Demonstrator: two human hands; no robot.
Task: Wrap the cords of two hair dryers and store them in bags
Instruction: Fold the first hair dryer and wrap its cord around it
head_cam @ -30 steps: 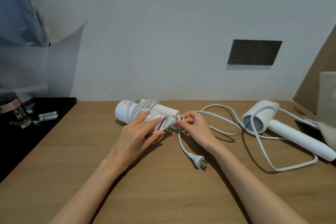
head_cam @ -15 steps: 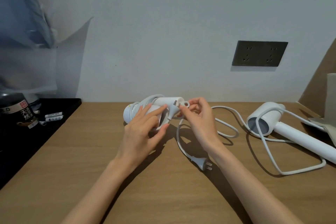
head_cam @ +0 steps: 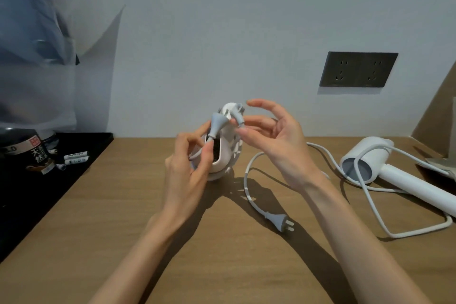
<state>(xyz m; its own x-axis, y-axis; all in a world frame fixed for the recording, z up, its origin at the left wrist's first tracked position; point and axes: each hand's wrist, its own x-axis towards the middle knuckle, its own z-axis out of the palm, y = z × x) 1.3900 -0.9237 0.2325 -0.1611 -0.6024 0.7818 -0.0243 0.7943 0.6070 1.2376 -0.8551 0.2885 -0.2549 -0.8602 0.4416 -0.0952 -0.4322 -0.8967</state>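
My left hand grips the first white hair dryer, held up off the wooden table with one end turned towards me. Its cord is wound round the body and its grey plug sticks up above my left fingers. My right hand is beside the dryer's top; thumb and one finger pinch a short grey stretch of that cord, the other fingers spread loosely. The second white hair dryer lies at the right with its loose cord looping across the table to a plug.
A dark double wall socket sits on the wall behind. At the left is a black surface with a dark can and small batteries. Clear plastic hangs upper left. A brown bag stands far right.
My left hand has lifted the wrapped dryer off the table and turned it end-on. My right hand rose with it, still at the cord near the plug, its fingers more spread.
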